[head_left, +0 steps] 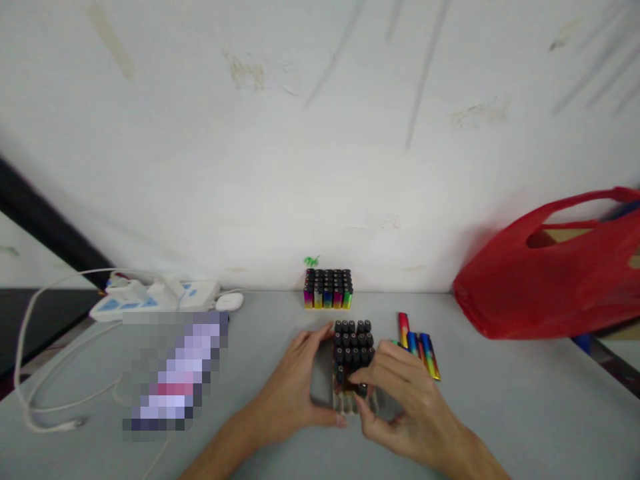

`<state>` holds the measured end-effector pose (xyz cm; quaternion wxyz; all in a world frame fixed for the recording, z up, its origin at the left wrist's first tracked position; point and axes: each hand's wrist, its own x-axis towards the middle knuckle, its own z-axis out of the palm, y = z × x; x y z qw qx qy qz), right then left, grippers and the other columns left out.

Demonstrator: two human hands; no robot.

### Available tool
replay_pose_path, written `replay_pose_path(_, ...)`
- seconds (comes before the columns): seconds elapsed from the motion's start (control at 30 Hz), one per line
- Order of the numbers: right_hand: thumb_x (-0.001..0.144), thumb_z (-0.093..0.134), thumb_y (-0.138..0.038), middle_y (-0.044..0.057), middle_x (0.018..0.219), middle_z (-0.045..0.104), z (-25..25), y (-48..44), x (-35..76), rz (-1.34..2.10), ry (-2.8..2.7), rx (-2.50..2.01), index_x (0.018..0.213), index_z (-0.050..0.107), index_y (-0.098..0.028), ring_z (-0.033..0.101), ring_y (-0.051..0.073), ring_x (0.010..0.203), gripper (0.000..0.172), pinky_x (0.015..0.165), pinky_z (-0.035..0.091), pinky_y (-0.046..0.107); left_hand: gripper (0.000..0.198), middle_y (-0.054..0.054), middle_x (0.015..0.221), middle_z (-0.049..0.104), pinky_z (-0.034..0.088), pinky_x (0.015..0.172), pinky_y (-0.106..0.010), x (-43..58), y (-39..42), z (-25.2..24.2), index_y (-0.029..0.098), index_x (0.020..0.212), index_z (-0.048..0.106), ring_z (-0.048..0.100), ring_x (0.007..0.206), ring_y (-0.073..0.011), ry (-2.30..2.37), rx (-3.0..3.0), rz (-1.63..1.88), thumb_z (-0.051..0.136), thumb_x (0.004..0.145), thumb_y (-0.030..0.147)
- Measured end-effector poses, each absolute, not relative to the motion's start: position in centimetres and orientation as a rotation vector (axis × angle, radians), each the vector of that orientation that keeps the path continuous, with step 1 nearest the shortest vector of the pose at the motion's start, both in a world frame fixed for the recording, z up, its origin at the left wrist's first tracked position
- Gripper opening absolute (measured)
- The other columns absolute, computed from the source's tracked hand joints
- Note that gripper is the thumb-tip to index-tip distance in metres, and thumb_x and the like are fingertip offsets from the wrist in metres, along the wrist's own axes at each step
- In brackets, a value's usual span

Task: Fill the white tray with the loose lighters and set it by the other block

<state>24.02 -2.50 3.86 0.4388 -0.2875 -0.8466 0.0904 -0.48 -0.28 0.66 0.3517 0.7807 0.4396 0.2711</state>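
"What's the left hand doing?"
"Gripping the clear tray end to end, just right of its palm."
"And the right hand?"
"Pinching one lighter at the tray's near part; colourful loose lighters lie just beyond its knuckles."

Clear tray, part-filled with black-topped cylinders.
Flat on worktop; upright rows packed toward 12 o'clock, singles at 8 and 5 o'clock, transparent slots showing at 6. Tops have small pale centres.
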Motion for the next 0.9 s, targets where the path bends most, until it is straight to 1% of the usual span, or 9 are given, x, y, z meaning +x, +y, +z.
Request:
replay_pose_path(0.07, 0.082, 0.07, -0.006, 0.005, 0.091, 0.078, 3.93, -2.53, 24.0, 0.204, -2.115, -0.717, 0.113, 0.07, -0.024, 0.069, 0.024, 0.082, 0.036, 0.077, 0.058, 0.038, 0.136, -0.02, 0.163, 0.051, 0.035, 0.131, -0.063, -0.45, -0.26, 0.68, 0.027, 0.172, 0.035, 0.047, 0.152, -0.0454, 1.139, 2.022, 0.701, 0.111, 0.06, 0.046)
replay_pose_path(0.2, 0.08, 0.07, -0.008, 0.005, 0.091, 0.078, 4.23, -2.63, 24.02, 0.186, -2.127, -0.739, 0.113, 0.071, -0.025, 0.07, 0.025, 0.083, 0.037, 0.076, 0.057, 0.039, 0.137, -0.02, 0.162, 0.051, 0.035, 0.132, -0.063, -0.39, -0.24, 0.72, 0.025, 0.171, 0.035, 0.047, 0.151, -0.0455, 1.147, 2.012, 0.693, 0.111, 0.059, 0.046)
replay_pose_path(0.3, 0.084, 0.069, -0.01, 0.005, 0.09, 0.078, 4.55, -2.72, 24.05, 0.183, -2.125, -0.746, 0.115, 0.069, -0.025, 0.07, 0.024, 0.082, 0.035, 0.074, 0.055, 0.038, 0.135, -0.02, 0.162, 0.051, 0.035, 0.131, -0.062, -0.4, -0.28, 0.69, 0.025, 0.171, 0.036, 0.047, 0.151, -0.045, 1.149, 2.013, 0.693, 0.11, 0.06, 0.046)
replay_pose_path(0.4, 0.087, 0.069, -0.01, 0.002, 0.084, 0.075, 4.74, -2.74, 24.05, 0.206, -2.134, -0.757, 0.116, 0.068, -0.025, 0.067, 0.023, 0.078, 0.033, 0.072, 0.052, 0.036, 0.136, -0.018, 0.162, 0.052, 0.037, 0.13, -0.063, -0.46, -0.27, 0.54, 0.028, 0.172, 0.036, 0.047, 0.151, -0.046, 1.151, 2.005, 0.704, 0.11, 0.059, 0.047)
replay_pose_path(0.5, 0.084, 0.069, -0.008, 0.002, 0.083, 0.073, 4.6, -2.7, 24.07, 0.229, -2.137, -0.751, 0.114, 0.068, -0.025, 0.066, 0.023, 0.078, 0.035, 0.07, 0.051, 0.035, 0.138, -0.018, 0.162, 0.053, 0.036, 0.131, -0.063, -0.48, -0.2, 0.39, 0.029, 0.172, 0.037, 0.047, 0.151, -0.0474, 1.147, 2.003, 0.722, 0.11, 0.057, 0.05)
replay_pose_path(0.6, 0.082, 0.069, -0.006, 0.002, 0.084, 0.074, 4.28, -2.65, 24.12, 0.248, -2.137, -0.755, 0.114, 0.068, -0.025, 0.067, 0.023, 0.08, 0.037, 0.073, 0.052, 0.036, 0.138, -0.018, 0.162, 0.053, 0.036, 0.13, -0.063, -0.44, -0.16, 0.47, 0.029, 0.172, 0.037, 0.047, 0.15, -0.0473, 1.138, 2.007, 0.721, 0.111, 0.057, 0.049)
replay_pose_path(0.7, 0.088, 0.072, -0.009, 0.002, 0.086, 0.076, 4.07, -2.61, 24.17, 0.231, -2.137, -0.762, 0.118, 0.068, -0.025, 0.068, 0.023, 0.081, 0.034, 0.075, 0.052, 0.037, 0.137, -0.019, 0.162, 0.052, 0.036, 0.131, -0.062, -0.37, -0.19, 0.73, 0.028, 0.171, 0.037, 0.047, 0.15, -0.0456, 1.143, 2.0, 0.709, 0.111, 0.058, 0.045)
replay_pose_path(0.8, 0.096, 0.072, -0.012, 0.001, 0.085, 0.075, 4.06, -2.64, 24.13, 0.22, -2.14, -0.768, 0.124, 0.067, -0.025, 0.067, 0.021, 0.079, 0.031, 0.074, 0.052, 0.035, 0.137, -0.019, 0.162, 0.052, 0.036, 0.13, -0.062, -0.34, -0.23, 0.85, 0.027, 0.171, 0.036, 0.048, 0.15, -0.0444, 1.145, 1.999, 0.705, 0.111, 0.058, 0.042)
replay_pose_path(0.9, 0.099, 0.071, -0.012, 0.001, 0.086, 0.074, 4.14, -2.78, 24.02, 0.234, -2.131, -0.773, 0.127, 0.066, -0.025, 0.066, 0.021, 0.079, 0.031, 0.075, 0.052, 0.035, 0.137, -0.018, 0.162, 0.052, 0.037, 0.13, -0.062, -0.36, -0.21, 0.79, 0.029, 0.172, 0.036, 0.048, 0.15, -0.0446, 1.145, 2.004, 0.71, 0.111, 0.058, 0.043)
